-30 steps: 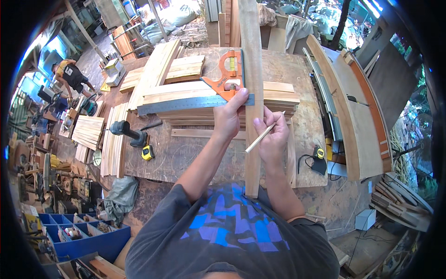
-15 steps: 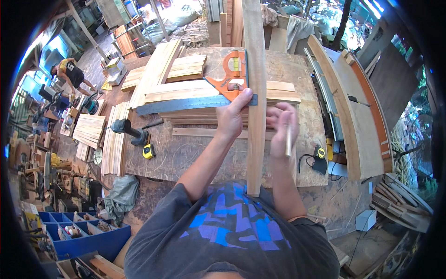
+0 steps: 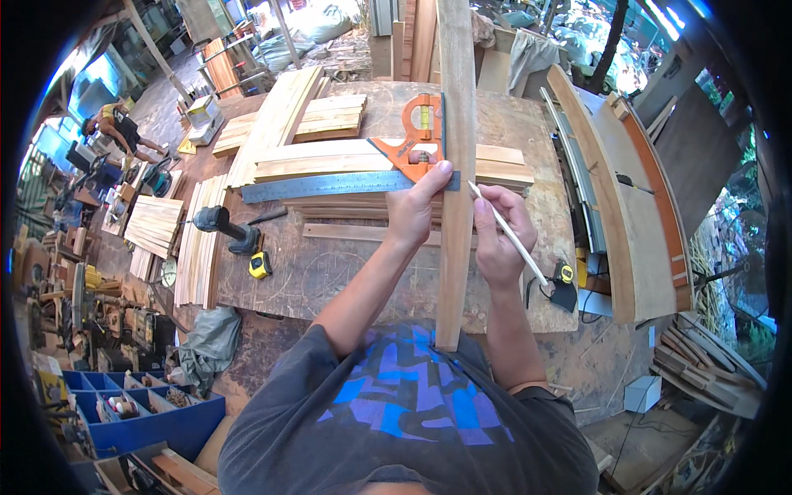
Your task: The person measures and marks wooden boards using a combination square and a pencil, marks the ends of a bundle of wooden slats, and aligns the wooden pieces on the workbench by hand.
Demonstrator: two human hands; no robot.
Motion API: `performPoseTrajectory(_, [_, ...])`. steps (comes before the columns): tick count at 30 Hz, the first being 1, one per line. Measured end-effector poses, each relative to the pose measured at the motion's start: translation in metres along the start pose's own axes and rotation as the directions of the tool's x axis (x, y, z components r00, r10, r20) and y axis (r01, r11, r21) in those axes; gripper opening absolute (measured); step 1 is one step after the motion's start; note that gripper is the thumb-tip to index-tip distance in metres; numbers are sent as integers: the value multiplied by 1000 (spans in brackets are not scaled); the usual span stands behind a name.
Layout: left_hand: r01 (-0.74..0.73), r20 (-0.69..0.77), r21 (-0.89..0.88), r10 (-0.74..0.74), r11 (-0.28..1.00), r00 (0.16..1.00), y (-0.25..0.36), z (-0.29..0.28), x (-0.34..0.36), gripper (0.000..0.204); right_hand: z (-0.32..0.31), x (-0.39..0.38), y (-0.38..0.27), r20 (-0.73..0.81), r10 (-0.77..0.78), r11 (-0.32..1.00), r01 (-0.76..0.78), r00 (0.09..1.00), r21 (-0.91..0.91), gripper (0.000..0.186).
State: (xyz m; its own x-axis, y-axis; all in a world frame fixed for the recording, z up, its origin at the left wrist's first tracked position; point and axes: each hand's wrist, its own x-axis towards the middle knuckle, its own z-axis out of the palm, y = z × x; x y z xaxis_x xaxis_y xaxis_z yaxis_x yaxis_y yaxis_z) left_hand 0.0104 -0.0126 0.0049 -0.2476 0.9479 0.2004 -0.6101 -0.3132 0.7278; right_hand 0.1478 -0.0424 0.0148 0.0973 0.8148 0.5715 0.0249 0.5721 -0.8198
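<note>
- Surface: we've a worn brown worktable [image 3: 305, 285], scuffed & scribed w/ curved lines.
- Far ctr of it: pale wood slats [image 3: 330, 157] in stacks, some laid crosswise.
- L side: dark cordless drill [image 3: 227, 229], yellow tape measure [image 3: 260, 264] just beside; another slat pile [image 3: 198, 256] at table's L edge.
- R near corner: 2nd tape [image 3: 564, 274]; beyond it, long planks [image 3: 606, 181] on edge.
- Room: cluttered workshop. Far L we see a co-worker [image 3: 120, 132] bent over; near L, blue divided bin [image 3: 157, 431] & grey sheeting [image 3: 210, 342].
- Ctr: long board [image 3: 456, 256] runs near–far btwn our hands, near end at the shirt [image 3: 412, 388].
- L hand [image 3: 412, 210]: forearm angled far-R, grasping orange combo square [image 3: 404, 155], thumb on top by the board's L edge; most fingers hidden. Steel rule [image 3: 322, 184] sticks out L.
- R hand [image 3: 501, 247]: fingers bent, pinching a pale pencil [image 3: 528, 256], tip at board's R edge; can't tell if touching.
</note>
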Motion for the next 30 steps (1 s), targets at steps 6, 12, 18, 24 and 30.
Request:
performPoseTrajectory(6, [-19, -7, -10, 19, 1000, 1000, 2, 1, -1, 29, 7, 6, 2, -13, -10, 999, 10, 1000, -53, 9])
performPoseTrajectory(12, [-24, -12, -23, 23, 999, 1000, 1, -2, 0, 31, 6, 8, 0, -1, -42, 997, 41, 999, -62, 7])
performPoseTrajectory(18, [-11, -16, 25, 12, 1000, 1000, 1, -4, 1, 30, 9, 9, -1, 6, -64, 991, 64, 998, -115, 6])
performPoseTrajectory(24, [-35, -42, 27, 36, 999, 998, 2, -7, 3, 28, 7, 8, 3, 65, -89, 990, 96, 994, -101, 5])
performPoseTrajectory(30, [-167, -229, 95, 185, 981, 956, 8, -5, 1, 26, 7, -17, -3, 69, 49, 997, -45, 996, -58, 20])
